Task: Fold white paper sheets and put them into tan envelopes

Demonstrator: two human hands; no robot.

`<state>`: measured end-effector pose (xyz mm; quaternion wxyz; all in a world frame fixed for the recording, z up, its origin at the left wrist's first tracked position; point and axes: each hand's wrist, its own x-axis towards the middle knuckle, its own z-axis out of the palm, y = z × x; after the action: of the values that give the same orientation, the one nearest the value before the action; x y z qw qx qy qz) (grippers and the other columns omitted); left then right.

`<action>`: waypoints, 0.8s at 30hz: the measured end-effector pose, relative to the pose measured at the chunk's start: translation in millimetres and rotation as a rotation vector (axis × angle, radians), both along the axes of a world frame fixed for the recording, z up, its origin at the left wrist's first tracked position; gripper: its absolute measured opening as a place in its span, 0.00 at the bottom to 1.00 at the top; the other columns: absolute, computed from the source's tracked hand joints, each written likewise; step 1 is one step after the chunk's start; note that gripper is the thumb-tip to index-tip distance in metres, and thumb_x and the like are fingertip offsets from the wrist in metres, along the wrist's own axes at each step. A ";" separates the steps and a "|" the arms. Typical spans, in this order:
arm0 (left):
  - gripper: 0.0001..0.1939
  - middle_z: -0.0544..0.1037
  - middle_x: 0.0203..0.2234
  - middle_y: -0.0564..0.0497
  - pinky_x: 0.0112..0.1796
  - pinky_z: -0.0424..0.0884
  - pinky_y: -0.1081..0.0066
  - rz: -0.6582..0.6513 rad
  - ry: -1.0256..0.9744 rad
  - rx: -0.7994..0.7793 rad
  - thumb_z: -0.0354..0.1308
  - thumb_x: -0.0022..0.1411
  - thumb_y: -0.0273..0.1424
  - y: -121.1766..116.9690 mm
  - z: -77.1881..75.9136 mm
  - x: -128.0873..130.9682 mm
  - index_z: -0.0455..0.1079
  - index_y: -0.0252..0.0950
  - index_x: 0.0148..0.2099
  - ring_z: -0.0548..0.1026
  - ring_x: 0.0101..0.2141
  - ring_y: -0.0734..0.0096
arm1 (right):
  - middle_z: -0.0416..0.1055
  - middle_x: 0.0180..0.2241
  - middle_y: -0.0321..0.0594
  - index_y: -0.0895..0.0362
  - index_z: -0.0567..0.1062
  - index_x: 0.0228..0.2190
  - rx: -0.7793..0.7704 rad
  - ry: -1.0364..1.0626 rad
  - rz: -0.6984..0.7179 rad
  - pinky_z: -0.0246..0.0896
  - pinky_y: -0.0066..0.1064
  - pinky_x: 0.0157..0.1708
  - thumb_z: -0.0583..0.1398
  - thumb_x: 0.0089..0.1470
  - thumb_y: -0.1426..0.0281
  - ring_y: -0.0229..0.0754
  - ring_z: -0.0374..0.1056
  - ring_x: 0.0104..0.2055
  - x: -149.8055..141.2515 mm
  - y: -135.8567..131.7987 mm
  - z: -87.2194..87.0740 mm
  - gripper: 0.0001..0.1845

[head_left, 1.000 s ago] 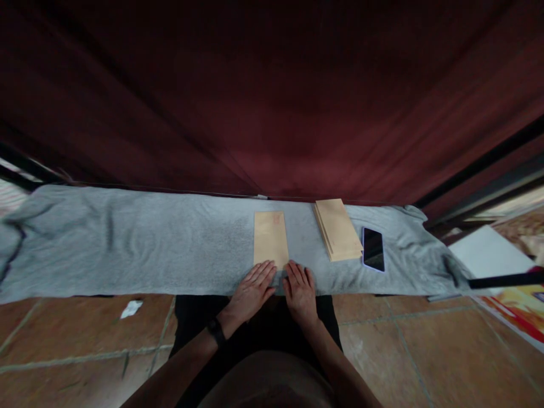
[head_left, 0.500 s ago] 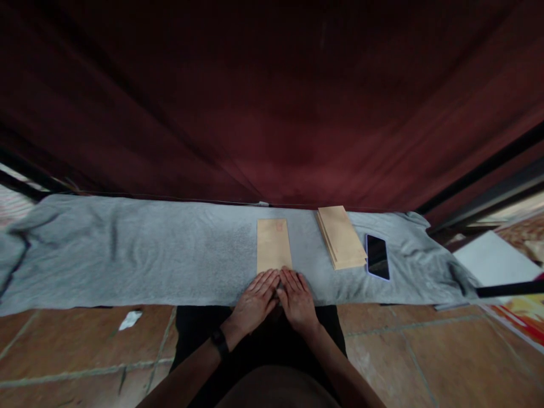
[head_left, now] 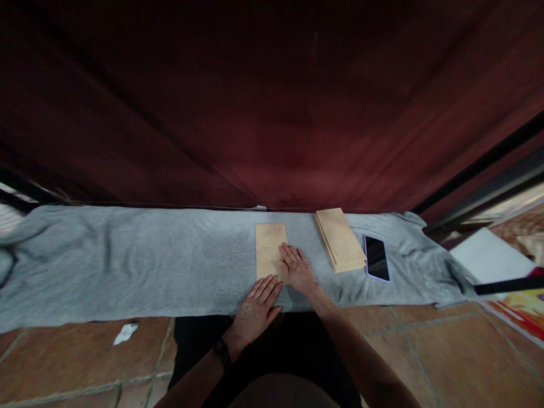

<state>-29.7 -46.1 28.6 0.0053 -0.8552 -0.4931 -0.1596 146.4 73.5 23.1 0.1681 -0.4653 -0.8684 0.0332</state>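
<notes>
A tan paper envelope (head_left: pixel 268 246) with faint red print in its far right corner lies flat on the grey cloth, straight in front of me. My left hand (head_left: pixel 255 309) rests palm down on its near edge, fingers stretched out. Across the envelope's right side lies my right hand (head_left: pixel 297 269), flat, with fingers extended over the paper. To the right sits a stack of similar tan envelopes (head_left: pixel 340 241), slightly fanned and angled.
Beside the stack is a phone (head_left: pixel 376 258) with a dark screen and a pale purple edge. Grey cloth (head_left: pixel 170 260) covers the long narrow surface. Dark red fabric (head_left: pixel 272 113) rises behind it. A crumpled white scrap (head_left: pixel 125 334) lies on the tiled floor (head_left: pixel 76 362).
My right hand has moved forward from the envelope's near edge, up along its right side. My left hand stays at the near edge. The view has shifted slightly.
</notes>
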 end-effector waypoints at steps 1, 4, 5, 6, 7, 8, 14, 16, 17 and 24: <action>0.29 0.61 0.67 0.45 0.63 0.60 0.56 0.002 -0.004 0.002 0.53 0.69 0.38 -0.1 -0.2 -0.2 0.56 0.37 0.69 0.60 0.66 0.58 | 0.56 0.67 0.45 0.59 0.56 0.67 -0.011 -0.002 -0.008 0.43 0.46 0.68 0.46 0.70 0.64 0.46 0.52 0.69 -2.0 4.4 0.4 0.28; 0.30 0.62 0.66 0.45 0.63 0.60 0.56 0.004 -0.016 -0.004 0.54 0.69 0.39 -0.5 -0.9 -0.5 0.57 0.37 0.69 0.61 0.65 0.58 | 0.54 0.67 0.47 0.59 0.56 0.67 -0.049 -0.009 0.026 0.42 0.47 0.68 0.46 0.70 0.63 0.47 0.50 0.70 -9.8 9.9 4.6 0.28; 0.29 0.64 0.66 0.44 0.63 0.61 0.56 0.005 -0.021 -0.004 0.54 0.69 0.39 -0.6 -1.2 -0.4 0.58 0.36 0.69 0.62 0.65 0.58 | 0.54 0.68 0.45 0.58 0.56 0.67 -0.063 -0.013 0.082 0.42 0.46 0.68 0.46 0.70 0.64 0.46 0.49 0.70 -12.7 9.6 6.4 0.28; 0.28 0.66 0.64 0.44 0.62 0.61 0.56 0.007 -0.028 -0.002 0.54 0.69 0.39 -0.8 -1.6 -0.3 0.59 0.36 0.68 0.63 0.64 0.57 | 0.54 0.68 0.43 0.56 0.56 0.67 -0.078 -0.019 0.160 0.42 0.45 0.68 0.46 0.70 0.64 0.44 0.49 0.70 -15.6 8.9 8.2 0.27; 0.27 0.68 0.63 0.43 0.62 0.61 0.55 0.011 -0.039 0.002 0.53 0.69 0.40 -0.9 -2.2 -0.2 0.61 0.36 0.67 0.65 0.63 0.57 | 0.53 0.68 0.41 0.54 0.57 0.67 -0.090 -0.026 0.246 0.42 0.44 0.69 0.46 0.70 0.64 0.43 0.49 0.70 -18.2 8.0 9.9 0.27; 0.27 0.70 0.61 0.43 0.62 0.62 0.55 0.015 -0.051 0.008 0.53 0.69 0.40 -0.9 -3.0 0.0 0.63 0.36 0.66 0.66 0.62 0.56 | 0.53 0.68 0.38 0.51 0.58 0.66 -0.100 -0.032 0.328 0.42 0.44 0.69 0.47 0.70 0.64 0.43 0.49 0.70 -20.6 7.5 11.1 0.26; 0.29 0.67 0.63 0.44 0.63 0.60 0.55 0.000 -0.059 0.030 0.52 0.69 0.41 0.7 -9.0 -1.0 0.58 0.37 0.69 0.64 0.63 0.57 | 0.53 0.69 0.37 0.49 0.61 0.65 -0.084 -0.034 0.397 0.42 0.45 0.69 0.50 0.69 0.65 0.43 0.49 0.70 -29.0 21.1 9.4 0.25; 0.30 0.64 0.65 0.44 0.63 0.59 0.55 -0.003 -0.047 0.032 0.52 0.70 0.40 1.2 -9.9 -1.5 0.56 0.37 0.70 0.63 0.64 0.58 | 0.53 0.69 0.37 0.49 0.61 0.65 -0.066 -0.028 0.352 0.43 0.45 0.68 0.51 0.69 0.64 0.44 0.49 0.70 -31.9 29.7 6.9 0.25; 0.31 0.64 0.66 0.45 0.64 0.59 0.55 -0.004 -0.042 0.033 0.52 0.70 0.40 1.3 -10.1 -1.6 0.55 0.38 0.70 0.62 0.64 0.58 | 0.53 0.69 0.38 0.49 0.61 0.65 -0.058 -0.025 0.328 0.43 0.45 0.68 0.51 0.69 0.64 0.44 0.49 0.70 -33.8 33.8 5.8 0.25; 0.31 0.62 0.67 0.45 0.64 0.58 0.56 -0.010 -0.034 0.052 0.52 0.70 0.39 0.8 -10.7 -1.9 0.52 0.38 0.71 0.61 0.65 0.59 | 0.52 0.69 0.45 0.55 0.58 0.66 -0.062 -0.008 0.060 0.42 0.46 0.68 0.50 0.69 0.62 0.46 0.47 0.71 -52.1 51.4 0.9 0.28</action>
<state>-31.6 -45.2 17.9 0.0185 -0.8544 -0.4844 -0.1869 94.3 124.9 24.0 0.1492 -0.4442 -0.8812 0.0634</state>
